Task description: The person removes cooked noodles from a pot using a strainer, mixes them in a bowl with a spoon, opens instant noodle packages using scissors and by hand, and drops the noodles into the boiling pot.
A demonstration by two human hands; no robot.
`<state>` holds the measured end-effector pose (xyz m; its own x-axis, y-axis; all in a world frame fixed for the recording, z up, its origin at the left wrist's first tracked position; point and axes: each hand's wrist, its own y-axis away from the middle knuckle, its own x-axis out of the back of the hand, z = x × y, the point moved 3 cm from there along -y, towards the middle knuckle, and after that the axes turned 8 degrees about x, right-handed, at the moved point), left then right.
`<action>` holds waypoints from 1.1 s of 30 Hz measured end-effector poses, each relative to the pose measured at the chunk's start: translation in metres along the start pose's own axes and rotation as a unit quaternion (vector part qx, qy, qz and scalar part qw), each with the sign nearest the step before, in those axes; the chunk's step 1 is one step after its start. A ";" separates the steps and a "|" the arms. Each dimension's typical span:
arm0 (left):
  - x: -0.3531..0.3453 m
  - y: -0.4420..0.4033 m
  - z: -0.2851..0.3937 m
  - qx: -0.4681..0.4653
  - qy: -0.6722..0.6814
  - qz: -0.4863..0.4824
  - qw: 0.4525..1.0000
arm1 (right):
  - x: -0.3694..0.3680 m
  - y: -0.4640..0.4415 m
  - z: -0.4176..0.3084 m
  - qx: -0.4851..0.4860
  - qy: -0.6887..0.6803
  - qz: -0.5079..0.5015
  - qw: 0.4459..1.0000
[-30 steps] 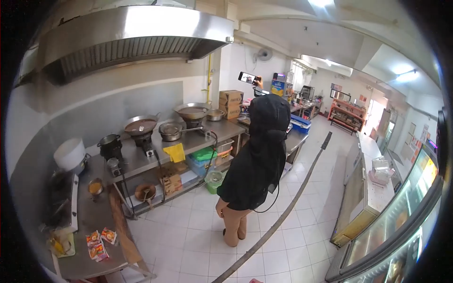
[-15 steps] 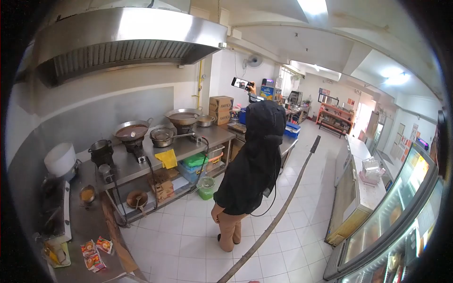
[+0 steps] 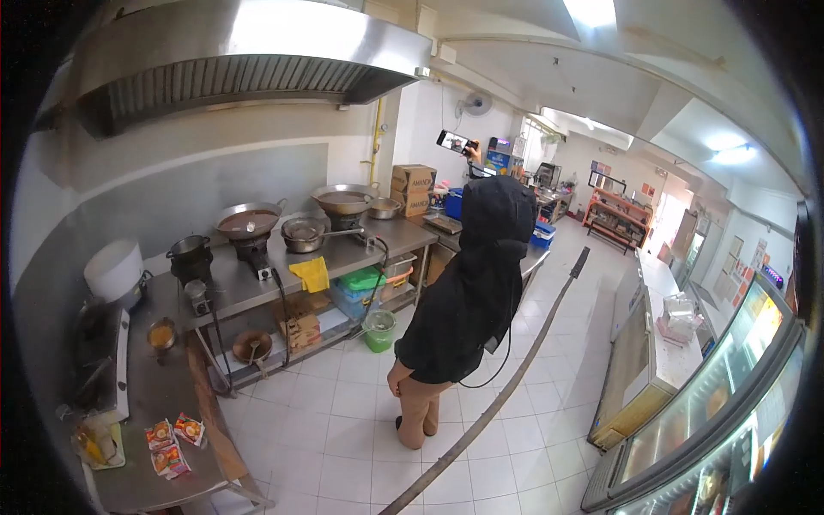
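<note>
Neither of my hands shows in the view. A long grey-brown pole [image 3: 515, 375] with a dark tip rises from the bottom edge toward the right; what holds its lower end is out of sight. In front of me stands a person [image 3: 463, 283] in a black hooded top and tan trousers, back turned, holding up a phone [image 3: 455, 142]. On the steel counter at the left are a wok [image 3: 249, 221] and a second wok [image 3: 341, 200] on burners, both with dark liquid. Several red-and-white packets [image 3: 167, 448] lie on the near-left table.
A range hood [image 3: 249, 51] hangs above the counter. A yellow cloth [image 3: 309, 275] drapes over the counter's edge, and a green bucket [image 3: 380, 339] stands on the tiled floor [image 3: 343, 429]. Glass-door fridges [image 3: 712, 412] and a white chest freezer [image 3: 665, 360] line the right side.
My view has shifted slightly, so most of the scene sits a little further right. A small pinkish patch at the bottom edge is gone. The person still holds the phone up.
</note>
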<state>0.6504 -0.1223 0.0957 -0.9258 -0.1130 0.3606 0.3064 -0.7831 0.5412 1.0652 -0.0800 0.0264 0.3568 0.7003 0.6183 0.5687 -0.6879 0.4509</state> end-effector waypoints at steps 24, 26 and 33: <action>-0.002 -0.008 -0.010 0.040 0.012 -0.022 0.999 | -0.007 -0.055 -0.009 -0.008 0.000 0.021 1.000; -0.003 -0.010 -0.011 0.042 0.013 -0.025 0.999 | -0.009 -0.056 -0.007 -0.009 0.000 0.019 1.000; -0.003 -0.014 -0.017 0.051 0.017 -0.037 0.998 | -0.015 -0.062 -0.005 -0.016 -0.001 0.014 1.000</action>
<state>0.6451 -0.1215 0.0746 -0.9532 -0.0795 0.2915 0.2563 -0.7240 0.6404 1.0207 -0.0488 -0.0078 0.3738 0.6816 0.6291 0.5340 -0.7127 0.4549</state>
